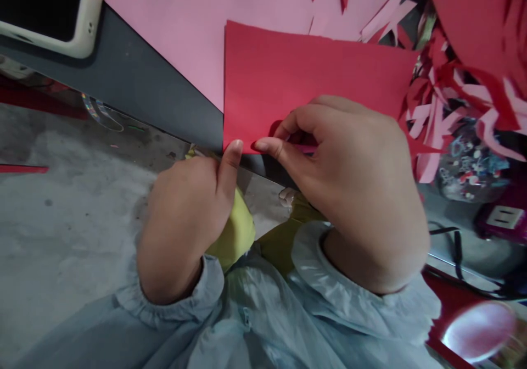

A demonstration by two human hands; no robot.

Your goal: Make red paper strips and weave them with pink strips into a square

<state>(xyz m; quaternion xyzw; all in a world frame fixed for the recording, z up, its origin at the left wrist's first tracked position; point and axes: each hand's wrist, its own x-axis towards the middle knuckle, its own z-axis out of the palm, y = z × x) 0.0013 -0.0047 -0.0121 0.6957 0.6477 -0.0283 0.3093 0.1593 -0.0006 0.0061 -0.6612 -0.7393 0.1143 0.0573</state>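
Observation:
A red sheet of paper lies on a pink sheet at the near edge of a dark table. My left hand is closed, its thumb pressed on the red sheet's near left corner. My right hand is curled over the sheet's near edge just to the right. Its thumb and forefinger pinch the edge where the paper is turned up. Both wrists wear pale blue sleeves.
Cut strips and scraps of red and pink paper pile up at the right. A cream-framed tablet sits at the top left. Grey concrete floor lies below the table edge. A bag of small items rests at the right.

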